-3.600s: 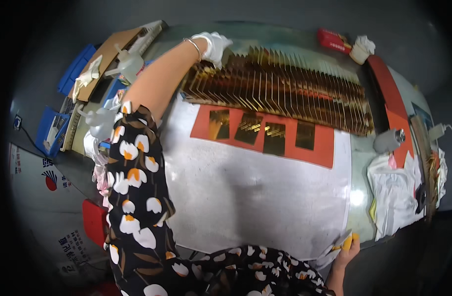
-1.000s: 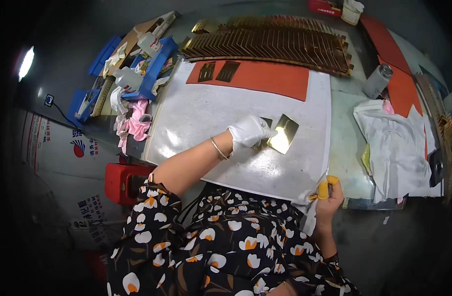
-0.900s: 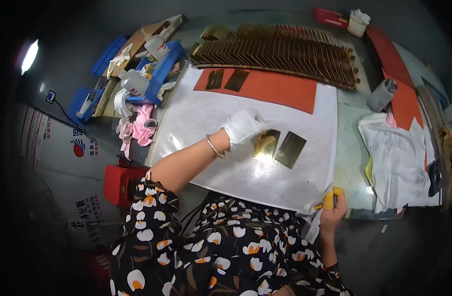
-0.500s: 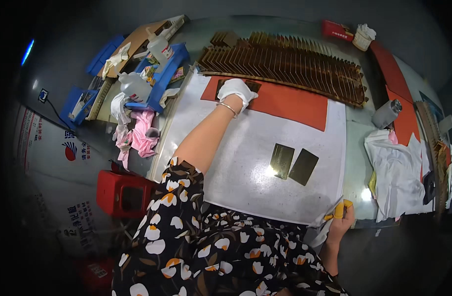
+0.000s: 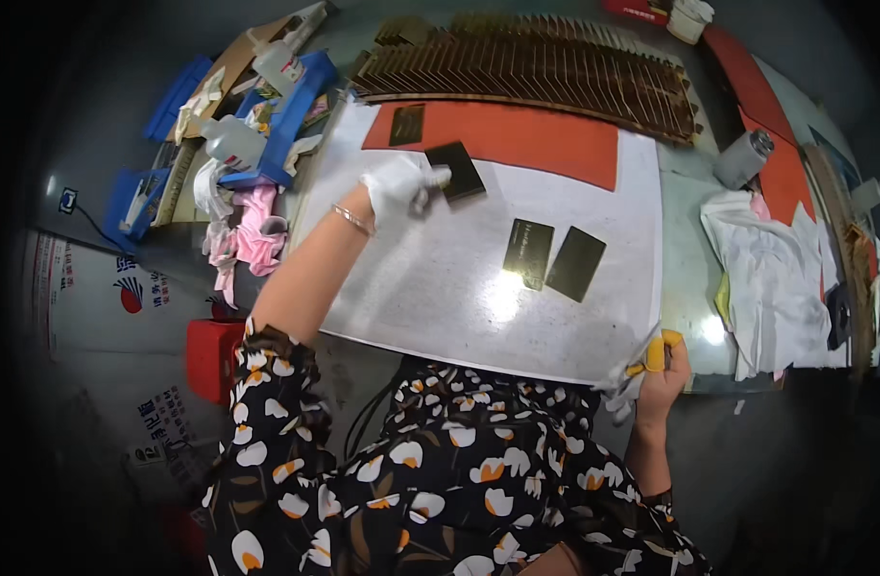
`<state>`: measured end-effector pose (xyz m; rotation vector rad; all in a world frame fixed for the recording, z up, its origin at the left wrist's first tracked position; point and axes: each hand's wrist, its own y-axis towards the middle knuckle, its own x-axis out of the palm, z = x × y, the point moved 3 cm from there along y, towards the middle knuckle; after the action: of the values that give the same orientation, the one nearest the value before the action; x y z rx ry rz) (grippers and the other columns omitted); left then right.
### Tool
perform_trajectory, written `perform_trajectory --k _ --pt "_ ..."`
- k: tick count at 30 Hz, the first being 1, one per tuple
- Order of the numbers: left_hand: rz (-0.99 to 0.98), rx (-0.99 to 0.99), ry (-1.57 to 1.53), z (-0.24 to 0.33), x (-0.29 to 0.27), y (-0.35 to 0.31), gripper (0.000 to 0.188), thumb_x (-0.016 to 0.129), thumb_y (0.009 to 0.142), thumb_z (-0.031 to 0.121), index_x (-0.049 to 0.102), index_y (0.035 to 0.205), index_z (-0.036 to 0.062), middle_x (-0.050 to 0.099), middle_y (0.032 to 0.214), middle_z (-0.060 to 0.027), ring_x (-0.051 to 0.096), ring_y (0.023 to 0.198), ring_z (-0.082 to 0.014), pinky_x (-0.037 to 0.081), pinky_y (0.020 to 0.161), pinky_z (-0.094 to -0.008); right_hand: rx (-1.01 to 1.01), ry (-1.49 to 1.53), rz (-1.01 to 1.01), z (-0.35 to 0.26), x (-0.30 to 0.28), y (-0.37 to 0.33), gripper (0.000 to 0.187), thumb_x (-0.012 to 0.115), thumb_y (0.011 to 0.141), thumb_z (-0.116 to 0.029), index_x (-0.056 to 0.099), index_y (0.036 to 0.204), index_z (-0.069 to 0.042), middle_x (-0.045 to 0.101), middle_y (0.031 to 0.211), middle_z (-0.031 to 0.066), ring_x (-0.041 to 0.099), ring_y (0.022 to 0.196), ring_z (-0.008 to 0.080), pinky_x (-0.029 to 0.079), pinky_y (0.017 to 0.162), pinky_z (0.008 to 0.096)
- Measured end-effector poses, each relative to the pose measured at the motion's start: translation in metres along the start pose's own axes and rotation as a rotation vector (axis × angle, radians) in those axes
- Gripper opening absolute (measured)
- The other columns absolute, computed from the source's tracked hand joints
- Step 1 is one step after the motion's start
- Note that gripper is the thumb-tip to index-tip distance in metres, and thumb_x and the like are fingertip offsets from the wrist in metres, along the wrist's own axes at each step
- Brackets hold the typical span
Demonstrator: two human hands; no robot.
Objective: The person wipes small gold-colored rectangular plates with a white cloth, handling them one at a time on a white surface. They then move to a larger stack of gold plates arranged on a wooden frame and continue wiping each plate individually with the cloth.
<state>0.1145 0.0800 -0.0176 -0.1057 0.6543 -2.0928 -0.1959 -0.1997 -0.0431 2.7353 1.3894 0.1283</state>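
My left hand (image 5: 394,186), in a white glove, grips a thin dark card (image 5: 457,174) by its left edge. The card is tilted, just over the near edge of the red-orange sheet (image 5: 545,144). Another dark card (image 5: 407,125) lies on that sheet's left end. On the white work surface (image 5: 411,298), a gold-toned card with faint lettering (image 5: 528,253) and a plain dark card (image 5: 576,264) lie side by side. My right hand (image 5: 663,379), with yellow finger covers, is at the near right corner, closed on a white cloth (image 5: 624,392).
A long slotted rack (image 5: 526,82) holding many upright plates spans the far side. A blue tray (image 5: 296,125) with plastic bottles (image 5: 236,144) stands left, above pink cloths (image 5: 259,230). A grey canister (image 5: 744,159) and white cloths (image 5: 761,278) lie right. A red stool (image 5: 212,360) stands below.
My left hand has come back from the red-orange sheet toward me, carrying one dark card off it. The other card there is now uncovered. My right hand stays at the corner with the cloth.
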Motion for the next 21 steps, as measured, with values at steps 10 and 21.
perform_trajectory --k 10,21 --pt "0.516 0.575 0.884 0.029 -0.059 -0.009 0.079 0.075 0.060 0.047 0.049 0.115 -0.0025 0.056 0.103 -0.0203 0.054 0.094 -0.0278 0.044 0.081 -0.0330 0.028 -0.103 0.053 0.004 0.002 -0.002 0.012 0.052 0.087 -0.012 0.052 0.088 0.000 0.046 0.065 -0.0008 0.042 0.050 0.0055 0.037 0.044 0.0193" --pt "0.280 0.403 1.344 0.027 -0.096 0.063 0.097 0.075 0.046 0.059 0.045 0.116 -0.0016 0.044 0.110 -0.0177 0.045 0.103 -0.0294 0.039 0.090 -0.0324 0.093 -0.173 0.097 0.004 0.000 -0.004 0.015 0.052 0.088 -0.014 0.053 0.090 0.001 0.049 0.076 -0.0015 0.042 0.066 0.0040 0.034 0.059 0.0171"
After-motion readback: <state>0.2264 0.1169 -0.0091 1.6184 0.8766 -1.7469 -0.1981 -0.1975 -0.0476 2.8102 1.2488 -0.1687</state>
